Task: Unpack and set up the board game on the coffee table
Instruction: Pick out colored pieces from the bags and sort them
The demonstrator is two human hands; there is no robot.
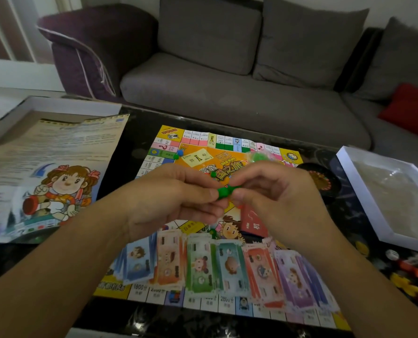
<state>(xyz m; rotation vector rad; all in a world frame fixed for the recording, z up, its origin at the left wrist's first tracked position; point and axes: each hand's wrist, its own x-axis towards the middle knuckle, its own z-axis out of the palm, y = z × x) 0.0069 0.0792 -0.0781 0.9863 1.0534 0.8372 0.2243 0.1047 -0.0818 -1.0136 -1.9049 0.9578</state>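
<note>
Held above the middle of the game board (203, 152): a small green pawn (223, 192), pinched from 9 o'clock by the left hand (176, 198) and from 3 o'clock by the right hand (273, 191), thumbs and forefingers of both curled tight onto it, fingers (211, 193) narrow, touching the piece on both sides. Just at 12 o'clock of that piece, a second green knob (212, 174) peeping between the fingertips; whether joined to the first, cannot tell. Flat on the dark bench (134, 132), the board itself, unfolded. Across its near edge at 6 o'clock, six stacks of paper money (227, 264) side by side: blue, orange, green, teal, red, purple. At 11 o'clock on the board, two pawns, one blue (180, 152) and one green (176, 156), touching. At 9 o'clock, one rules sheet (51, 172) lying over a box half (56, 103). At 3 o'clock, one white box tray (383, 191); below it, loose coloured pieces (410, 279), too blurred to count.
</note>
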